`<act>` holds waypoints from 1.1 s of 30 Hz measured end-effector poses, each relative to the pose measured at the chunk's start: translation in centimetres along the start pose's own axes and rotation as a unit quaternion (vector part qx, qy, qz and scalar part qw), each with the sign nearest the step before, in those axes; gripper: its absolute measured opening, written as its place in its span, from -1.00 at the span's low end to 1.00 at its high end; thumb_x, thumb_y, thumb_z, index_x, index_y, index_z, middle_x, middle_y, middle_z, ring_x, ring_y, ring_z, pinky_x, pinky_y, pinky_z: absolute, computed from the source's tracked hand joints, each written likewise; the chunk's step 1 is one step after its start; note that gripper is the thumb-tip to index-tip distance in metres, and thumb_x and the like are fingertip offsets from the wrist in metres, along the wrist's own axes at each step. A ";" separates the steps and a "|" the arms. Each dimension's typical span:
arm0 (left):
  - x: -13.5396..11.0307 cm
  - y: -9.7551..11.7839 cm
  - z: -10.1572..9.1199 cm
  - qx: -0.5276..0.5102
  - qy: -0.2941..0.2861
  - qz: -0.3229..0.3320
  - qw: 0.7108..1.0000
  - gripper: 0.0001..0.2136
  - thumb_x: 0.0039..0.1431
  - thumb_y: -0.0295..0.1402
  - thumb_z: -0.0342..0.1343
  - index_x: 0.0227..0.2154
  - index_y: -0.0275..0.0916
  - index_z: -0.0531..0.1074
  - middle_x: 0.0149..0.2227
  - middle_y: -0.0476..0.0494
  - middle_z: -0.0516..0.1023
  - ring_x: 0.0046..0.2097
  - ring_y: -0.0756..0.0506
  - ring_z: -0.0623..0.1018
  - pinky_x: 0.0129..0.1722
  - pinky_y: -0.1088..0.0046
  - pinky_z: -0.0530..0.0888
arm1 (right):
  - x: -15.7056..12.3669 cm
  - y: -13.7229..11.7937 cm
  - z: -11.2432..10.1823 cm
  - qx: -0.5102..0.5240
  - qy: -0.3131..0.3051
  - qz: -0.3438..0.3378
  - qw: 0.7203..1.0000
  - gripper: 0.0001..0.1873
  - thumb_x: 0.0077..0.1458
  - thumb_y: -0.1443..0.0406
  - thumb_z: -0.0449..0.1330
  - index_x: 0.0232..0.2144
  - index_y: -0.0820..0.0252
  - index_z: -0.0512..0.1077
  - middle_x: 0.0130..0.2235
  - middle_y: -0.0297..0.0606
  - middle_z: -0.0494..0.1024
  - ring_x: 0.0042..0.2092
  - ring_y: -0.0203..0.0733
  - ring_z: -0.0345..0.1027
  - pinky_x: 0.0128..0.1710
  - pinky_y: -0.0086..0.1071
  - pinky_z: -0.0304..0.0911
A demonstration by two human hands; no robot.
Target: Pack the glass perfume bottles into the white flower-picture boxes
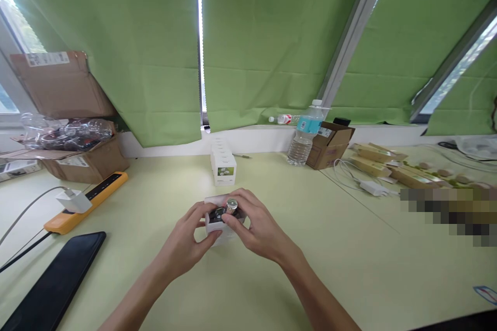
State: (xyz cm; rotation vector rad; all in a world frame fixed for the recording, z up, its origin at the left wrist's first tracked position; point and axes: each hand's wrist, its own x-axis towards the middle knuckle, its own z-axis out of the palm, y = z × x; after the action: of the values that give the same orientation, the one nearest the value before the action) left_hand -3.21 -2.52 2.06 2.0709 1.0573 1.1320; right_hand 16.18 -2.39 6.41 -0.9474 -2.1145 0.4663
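A small white box (214,227) stands open at the middle of the table, with dark contents showing inside. My left hand (187,238) is closed on its left side, thumb at the front and fingers at the back. Between the thumb and fingers of my right hand (259,223) is a small shiny silver cylinder (232,205), tilted over the box opening. Its lower end is hidden by the thumb and the box, and its exact kind is unclear. Just behind the hands, a row of similar white boxes (225,171) with a green picture runs toward the wall.
On the left lie a black phone (58,282), an orange power strip (111,184) with a white charger (73,200), and a carton (91,160) of clear plastic packs. Back right are a water bottle (301,142), a brown box (327,147) and yellowish packages (411,176).
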 end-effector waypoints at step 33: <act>-0.1 -0.4 0.1 0.013 -0.009 0.002 1.000 -0.68 0.21 -0.37 0.03 0.02 0.01 0.25 0.04 -0.06 0.35 -0.01 -0.06 0.44 -0.08 0.35 0.52 | 0.0 -1.1 0.2 -0.040 0.001 -0.006 0.999 -0.65 0.18 0.41 0.02 0.00 0.02 0.33 -0.13 -0.25 0.43 -0.16 -0.21 0.34 -0.17 -0.33 0.29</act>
State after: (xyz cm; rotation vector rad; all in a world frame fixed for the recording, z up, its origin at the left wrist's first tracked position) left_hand -3.33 -2.41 1.67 2.1017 1.0644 1.1045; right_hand 15.50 -3.16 6.91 -0.9788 -2.1499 0.3784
